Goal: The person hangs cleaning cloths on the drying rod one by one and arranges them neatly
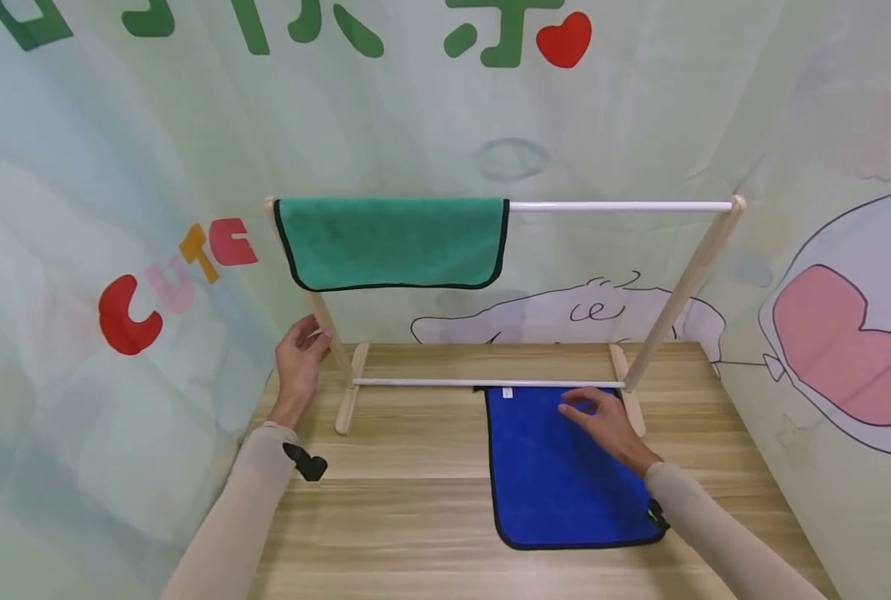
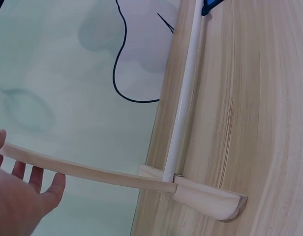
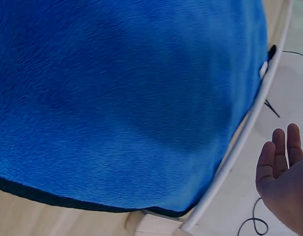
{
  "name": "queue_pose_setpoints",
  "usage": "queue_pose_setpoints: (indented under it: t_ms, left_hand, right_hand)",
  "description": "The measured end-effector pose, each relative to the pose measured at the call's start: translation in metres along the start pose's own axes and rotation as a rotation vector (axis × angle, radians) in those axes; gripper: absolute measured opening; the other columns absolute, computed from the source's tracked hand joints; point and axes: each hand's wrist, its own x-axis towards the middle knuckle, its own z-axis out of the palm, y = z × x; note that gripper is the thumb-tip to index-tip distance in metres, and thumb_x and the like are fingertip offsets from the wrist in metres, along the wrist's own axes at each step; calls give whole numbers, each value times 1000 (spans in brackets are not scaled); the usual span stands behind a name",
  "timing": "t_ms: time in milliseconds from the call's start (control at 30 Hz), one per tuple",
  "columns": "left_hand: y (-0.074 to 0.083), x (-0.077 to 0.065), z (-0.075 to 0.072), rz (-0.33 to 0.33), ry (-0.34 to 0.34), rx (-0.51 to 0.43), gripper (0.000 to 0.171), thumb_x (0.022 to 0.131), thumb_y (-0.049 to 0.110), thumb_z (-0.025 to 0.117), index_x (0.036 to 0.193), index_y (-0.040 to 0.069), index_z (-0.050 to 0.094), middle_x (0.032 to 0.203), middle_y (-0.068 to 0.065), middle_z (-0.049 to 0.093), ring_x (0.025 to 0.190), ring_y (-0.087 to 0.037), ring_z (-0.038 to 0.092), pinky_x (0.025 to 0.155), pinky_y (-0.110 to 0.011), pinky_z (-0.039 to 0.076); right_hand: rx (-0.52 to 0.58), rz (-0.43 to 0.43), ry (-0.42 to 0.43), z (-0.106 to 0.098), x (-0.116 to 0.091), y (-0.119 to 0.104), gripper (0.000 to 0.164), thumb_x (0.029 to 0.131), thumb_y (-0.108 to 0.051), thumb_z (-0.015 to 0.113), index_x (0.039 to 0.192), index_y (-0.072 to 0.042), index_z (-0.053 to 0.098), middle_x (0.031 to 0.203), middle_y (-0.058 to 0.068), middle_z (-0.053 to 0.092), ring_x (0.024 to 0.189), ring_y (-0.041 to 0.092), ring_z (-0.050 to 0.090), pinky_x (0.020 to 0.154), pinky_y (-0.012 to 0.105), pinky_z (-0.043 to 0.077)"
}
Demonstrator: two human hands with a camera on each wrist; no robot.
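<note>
A small drying rack with wooden side posts point(image 1: 685, 292) and white rods point(image 1: 618, 207) stands on the wooden tabletop. Over the left half of its top rod hangs a green towel point(image 1: 392, 243) with black edging. My left hand point(image 1: 302, 358) grips the left post point(image 2: 92, 172), thumb on one side and fingertips on the other. A blue towel point(image 1: 558, 467), also black-edged, lies spread on the table, its far edge at the lower rod point(image 1: 430, 382). Above that towel my right hand point(image 1: 603, 421) hovers with loosely bent fingers, holding nothing; its fingers point(image 3: 279, 152) show beyond the lower rod.
A printed cloth backdrop point(image 1: 385, 125) rises behind the rack and along both sides. The rack's wooden feet point(image 1: 352, 392) rest on the tabletop point(image 1: 385, 517). Bare wood lies left of the blue towel. The right half of the top rod carries no cloth.
</note>
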Motion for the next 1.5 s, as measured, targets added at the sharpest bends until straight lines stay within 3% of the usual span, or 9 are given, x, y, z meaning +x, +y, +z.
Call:
queue_pose_setpoints:
  t_ms: [267,567,800,1067,1500]
  left_hand:
    - [-3,2,5,-35,23,-11,53,112,9,64,161,-4,50,156,-24,55,115,-7,60,91,-16,56]
    - [-13,4,9,-9,61,-16,46,111,12,68,153,-4,58,141,-13,61,110,-4,63,92,-20,58]
    - [11,-7,11,-27,56,-17,46,110,7,67,152,-8,57,130,-6,65,108,-6,65,88,-18,59]
    - [-10,2,12,-13,81,30,47,110,17,71,153,0,61,133,-7,64,108,-6,64,92,-22,60]
    - [-14,2,17,34,151,68,41,109,22,74,144,1,69,118,3,68,104,-6,68,88,-26,62]
  right_hand:
    - [1,46,-58,6,-1,18,37,102,-24,84,130,-1,76,127,13,76,120,37,70,103,58,57]
    - [-76,-17,-49,15,3,36,37,99,-22,86,129,-2,78,133,16,73,131,43,61,111,66,47]
    - [-120,-110,-62,19,8,49,36,97,-13,87,129,0,77,137,20,71,134,47,56,113,70,43]
    - [-200,-191,-106,18,16,65,40,92,-10,90,128,4,77,138,25,69,132,51,55,113,73,40]
    - [-354,-217,-178,17,24,70,49,94,-24,90,136,-2,77,148,23,63,136,48,51,108,73,40]
